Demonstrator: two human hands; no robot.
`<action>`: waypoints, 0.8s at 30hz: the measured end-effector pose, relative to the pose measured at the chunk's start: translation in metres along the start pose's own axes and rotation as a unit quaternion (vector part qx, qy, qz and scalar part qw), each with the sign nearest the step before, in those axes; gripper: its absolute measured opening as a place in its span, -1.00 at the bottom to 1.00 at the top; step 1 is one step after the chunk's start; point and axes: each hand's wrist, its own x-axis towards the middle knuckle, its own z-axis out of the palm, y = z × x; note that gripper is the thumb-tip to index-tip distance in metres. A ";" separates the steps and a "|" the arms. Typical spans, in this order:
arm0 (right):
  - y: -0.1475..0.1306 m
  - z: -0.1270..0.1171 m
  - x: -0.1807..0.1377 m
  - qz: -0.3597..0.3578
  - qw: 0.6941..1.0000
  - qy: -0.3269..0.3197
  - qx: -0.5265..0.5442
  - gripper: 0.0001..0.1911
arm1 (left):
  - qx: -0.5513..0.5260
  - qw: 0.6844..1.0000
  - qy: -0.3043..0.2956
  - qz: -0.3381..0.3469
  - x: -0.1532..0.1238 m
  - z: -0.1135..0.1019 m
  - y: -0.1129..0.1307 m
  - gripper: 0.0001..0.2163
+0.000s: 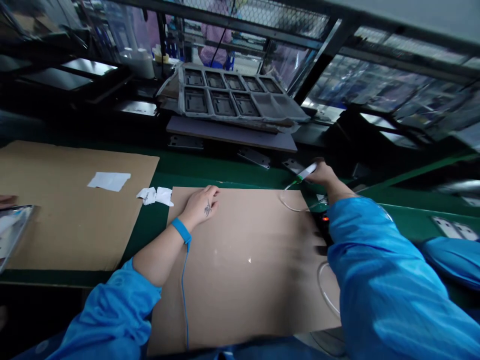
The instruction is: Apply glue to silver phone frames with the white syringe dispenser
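My left hand (pixel 202 206) rests on the brown cardboard sheet (pixel 240 290) near its far left corner. Its fingers are loosely curled in, and nothing shows in them. A blue wrist strap (pixel 181 231) with a thin cord is around that wrist. Beyond the sheet's far right corner, my right hand (pixel 323 173) grips a white pen-like tool (pixel 308 171) with a green end. A clear tube (pixel 288 204) loops from the green end over the sheet's edge. Most of the right fingers are hidden behind the hand.
A tray with several pockets (pixel 221 117) sits on a board at the back. Crumpled white paper (pixel 154 195) lies left of my hand. Further left is another cardboard sheet (pixel 75 225). A dark device with a red light (pixel 325 218) is beside my right sleeve.
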 end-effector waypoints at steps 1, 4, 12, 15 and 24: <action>-0.004 -0.008 -0.004 -0.002 1.000 -0.002 -0.003 -0.56 | -0.002 1.000 0.000 0.000 0.000 -0.001 0.001 -0.78; -0.011 -0.024 -0.025 -0.019 1.000 -0.016 -0.008 -0.54 | -0.014 1.000 0.000 -0.003 0.000 -0.001 0.005 -0.80; -0.025 0.040 -0.170 -0.127 0.976 -0.169 0.044 -0.03 | -0.062 0.998 -0.017 -0.019 -0.006 0.019 0.036 -0.48; -0.038 0.061 -0.198 -0.145 0.930 -0.268 0.206 0.02 | -0.049 0.998 -0.032 0.007 -0.009 0.018 0.040 -0.40; -0.067 0.125 -0.177 -0.102 0.823 -0.229 0.509 -0.18 | -0.145 0.981 -0.091 0.092 -0.008 0.001 0.015 0.00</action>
